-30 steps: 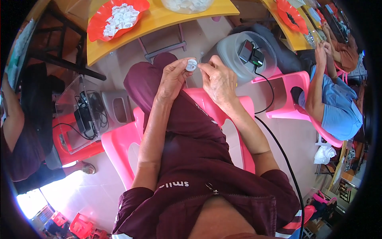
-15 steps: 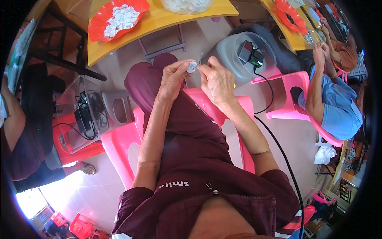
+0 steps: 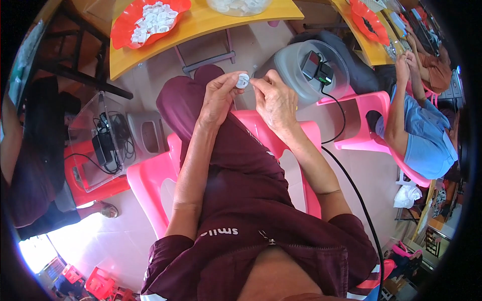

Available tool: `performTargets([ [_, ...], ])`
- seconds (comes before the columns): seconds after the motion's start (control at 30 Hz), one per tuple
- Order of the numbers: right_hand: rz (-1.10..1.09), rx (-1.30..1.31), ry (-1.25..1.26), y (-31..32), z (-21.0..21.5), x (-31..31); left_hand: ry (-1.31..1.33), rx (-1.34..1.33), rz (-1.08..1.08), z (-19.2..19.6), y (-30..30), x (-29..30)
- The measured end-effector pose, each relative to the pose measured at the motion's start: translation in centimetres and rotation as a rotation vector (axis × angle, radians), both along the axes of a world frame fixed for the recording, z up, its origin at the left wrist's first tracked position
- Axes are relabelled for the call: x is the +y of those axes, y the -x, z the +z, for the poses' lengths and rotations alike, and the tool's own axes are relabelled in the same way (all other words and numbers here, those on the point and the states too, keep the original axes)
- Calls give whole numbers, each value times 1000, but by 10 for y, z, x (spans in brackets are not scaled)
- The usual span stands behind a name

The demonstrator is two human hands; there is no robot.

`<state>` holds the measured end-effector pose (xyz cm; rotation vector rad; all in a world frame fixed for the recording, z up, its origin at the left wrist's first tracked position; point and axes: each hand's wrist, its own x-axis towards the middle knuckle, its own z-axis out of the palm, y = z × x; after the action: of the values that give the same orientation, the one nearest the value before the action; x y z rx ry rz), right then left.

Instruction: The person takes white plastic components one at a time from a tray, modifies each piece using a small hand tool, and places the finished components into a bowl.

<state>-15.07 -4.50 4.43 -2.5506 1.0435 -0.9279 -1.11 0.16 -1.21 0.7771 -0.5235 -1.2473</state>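
A small round white plastic piece (image 3: 242, 81) is pinched between the thumb and fingers of my left hand (image 3: 219, 100), held up above my knees. Close on its right side is my right hand (image 3: 276, 103), thumb and forefinger pressed together at the piece's edge. Whatever those right fingertips hold, if anything, is too small to make out. Ahead on the yellow table (image 3: 201, 35), a red wavy-rimmed dish (image 3: 120, 31) carries a heap of similar white pieces. Beside it stands a clear round bowl (image 3: 238, 7) with more white pieces.
To the right, a clear tub (image 3: 341, 65) holds black power adapters, and a black cable (image 3: 354, 185) runs down past my right arm. A person in blue (image 3: 427, 133) sits on a pink chair (image 3: 376, 103). Leftward is a clear box (image 3: 95, 145) with cables on a red stool.
The white piece has turned slightly in my left fingers, showing more of its face. My right hand has shifted a little, its fingertips still beside the piece.
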Motion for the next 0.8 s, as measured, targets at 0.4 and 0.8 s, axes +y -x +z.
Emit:
performTargets([
  [0.4, 42, 163, 122, 0, 2, 4, -25, -7, -11, -2, 0, 1],
  [0.8, 14, 125, 151, 1, 2, -1, -23, 80, -58, -1, 0, -2],
])
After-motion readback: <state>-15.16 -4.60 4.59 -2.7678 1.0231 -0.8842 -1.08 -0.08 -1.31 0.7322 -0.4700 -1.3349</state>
